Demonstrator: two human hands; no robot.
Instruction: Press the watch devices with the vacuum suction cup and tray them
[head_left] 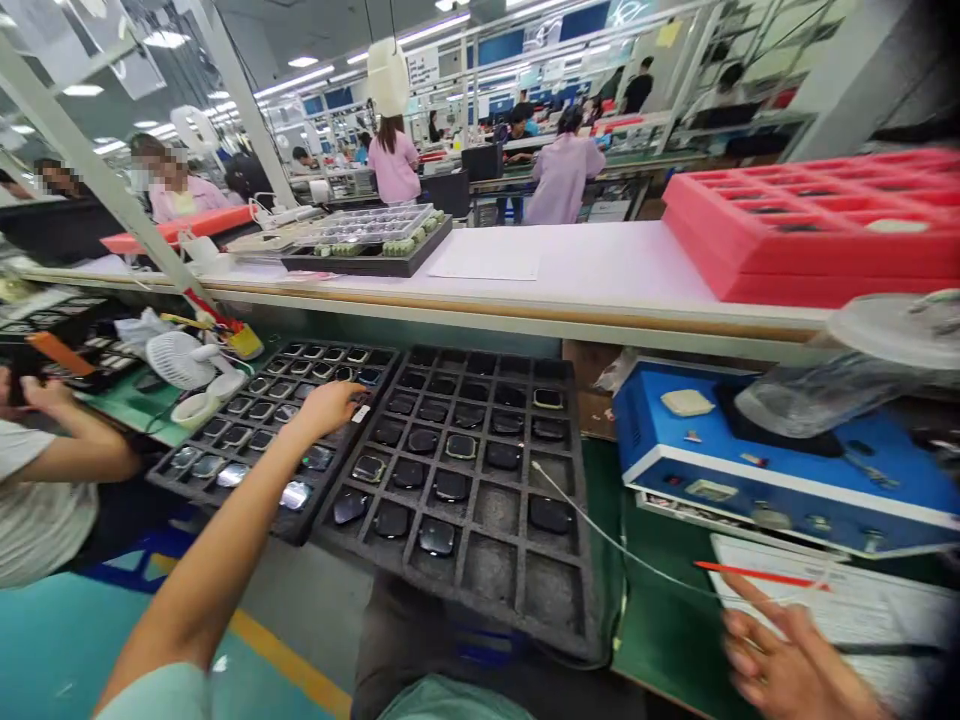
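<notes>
My left hand [330, 408] reaches over the left foam tray [300, 530], its fingers bent down at the tray's right edge by a small white label [361, 413]. Whatever its fingertips hold, if anything, is hidden. Dark square watch-like pieces fill many pockets of that tray and of the right foam tray [491, 575], which has a few bare pockets near its front right. My right hand [787, 640] is at the lower right, fingers apart and holding nothing, just below a red pen [765, 575] on printed sheets [900, 610].
A blue machine [787, 490] with a clear plastic container on top stands at the right, a white cable [622, 550] beside it. Red foam trays [810, 270] rest on the shelf above. At the left are a small white fan [176, 360] and a person's arm [82, 440].
</notes>
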